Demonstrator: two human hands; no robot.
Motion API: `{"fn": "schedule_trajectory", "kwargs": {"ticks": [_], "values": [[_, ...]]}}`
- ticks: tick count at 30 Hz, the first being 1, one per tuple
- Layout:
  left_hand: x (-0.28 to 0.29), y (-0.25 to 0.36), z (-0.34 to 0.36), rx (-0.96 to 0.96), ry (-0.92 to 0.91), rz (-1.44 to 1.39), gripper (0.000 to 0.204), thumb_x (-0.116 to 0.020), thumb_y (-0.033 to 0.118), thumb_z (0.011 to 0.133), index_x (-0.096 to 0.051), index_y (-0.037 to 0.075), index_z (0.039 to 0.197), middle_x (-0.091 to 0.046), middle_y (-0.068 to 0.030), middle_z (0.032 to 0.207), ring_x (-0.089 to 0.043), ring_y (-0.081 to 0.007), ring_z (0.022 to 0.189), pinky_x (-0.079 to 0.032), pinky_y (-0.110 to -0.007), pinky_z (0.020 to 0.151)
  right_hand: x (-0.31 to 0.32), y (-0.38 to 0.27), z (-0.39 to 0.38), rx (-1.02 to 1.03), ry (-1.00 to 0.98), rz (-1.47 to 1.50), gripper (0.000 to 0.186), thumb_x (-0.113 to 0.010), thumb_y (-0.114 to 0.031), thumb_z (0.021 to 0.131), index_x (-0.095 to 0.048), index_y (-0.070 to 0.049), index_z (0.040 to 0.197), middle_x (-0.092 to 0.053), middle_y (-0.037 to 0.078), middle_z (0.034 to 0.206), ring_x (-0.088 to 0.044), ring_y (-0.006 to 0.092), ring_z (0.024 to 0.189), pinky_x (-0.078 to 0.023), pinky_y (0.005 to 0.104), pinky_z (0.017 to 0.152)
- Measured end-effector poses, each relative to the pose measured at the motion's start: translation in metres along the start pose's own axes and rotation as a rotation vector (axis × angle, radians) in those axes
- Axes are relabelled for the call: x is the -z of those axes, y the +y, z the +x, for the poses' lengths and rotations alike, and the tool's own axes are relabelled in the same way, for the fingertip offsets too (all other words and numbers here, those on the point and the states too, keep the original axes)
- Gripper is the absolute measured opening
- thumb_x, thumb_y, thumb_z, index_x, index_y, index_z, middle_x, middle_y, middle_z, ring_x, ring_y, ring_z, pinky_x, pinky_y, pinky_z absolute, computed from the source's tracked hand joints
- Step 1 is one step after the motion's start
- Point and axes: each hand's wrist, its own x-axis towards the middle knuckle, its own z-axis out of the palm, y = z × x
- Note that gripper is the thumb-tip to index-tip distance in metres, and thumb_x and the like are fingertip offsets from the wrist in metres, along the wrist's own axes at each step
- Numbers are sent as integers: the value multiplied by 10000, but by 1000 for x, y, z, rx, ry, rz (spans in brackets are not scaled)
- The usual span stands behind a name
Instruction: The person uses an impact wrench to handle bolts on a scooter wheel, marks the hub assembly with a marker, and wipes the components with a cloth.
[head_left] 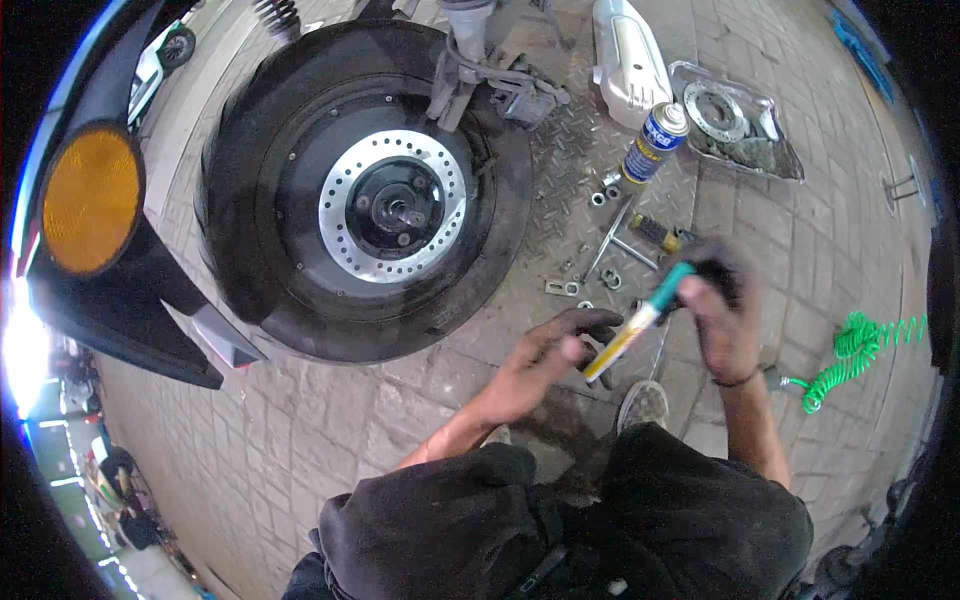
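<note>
My right hand (pixel 722 325) grips a slim white-and-yellow tube (pixel 626 342) by its teal end, partly smeared by motion. The tube slants down to the left, its yellow end beside the fingers of my left hand (pixel 545 365). Those fingers are blackened and curved apart, with nothing plainly held between them. Ahead and to the left stands a wheel with a black tyre (pixel 250 180) and a drilled silver brake disc (pixel 340 240). A T-handle wrench (pixel 612 240), small nuts (pixel 611 278) and a slotted metal plate (pixel 562 288) lie just ahead of my hands.
A blue spray can (pixel 655 142) stands near a silver cover (pixel 630 65) and a tray (pixel 765 165) holding a disc. A brake caliper (pixel 530 103) hangs beside the wheel. Coiled green air hose (pixel 855 345) lies at right. An orange reflector (pixel 92 198) juts in at left.
</note>
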Motion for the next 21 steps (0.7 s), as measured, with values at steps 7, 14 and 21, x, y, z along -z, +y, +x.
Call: {"fn": "schedule_trajectory", "kwargs": {"ticks": [7, 14, 21], "values": [[7, -30, -1, 45, 337, -73, 302, -655, 174, 989, -607, -41, 1196, -689, -116, 1029, -662, -191, 960, -536, -360, 868, -44, 57, -5, -115, -148, -466, 436, -734, -251, 919, -594, 4, 1243, -658, 199, 1125, -641, 325, 1101, -498, 437, 968], [18, -23, -12, 69, 564, -346, 363, -621, 201, 1012, -513, -26, 1275, -637, -157, 1158, -642, -267, 1071, -509, -425, 952, -50, 75, -5, 420, -570, -610, 590, -767, -119, 791, -623, -180, 1360, -631, 159, 1247, -629, 361, 1132, -513, 453, 964], [46, -28, -22, 132, 572, -405, 369, -592, 193, 1029, -516, -32, 1312, -661, -167, 1105, -677, -257, 973, -535, -383, 902, -58, 65, 21, 353, -383, -219, 313, -741, -80, 850, -686, -37, 1155, -704, 142, 1027, -704, 353, 950, -558, 401, 824]]}}
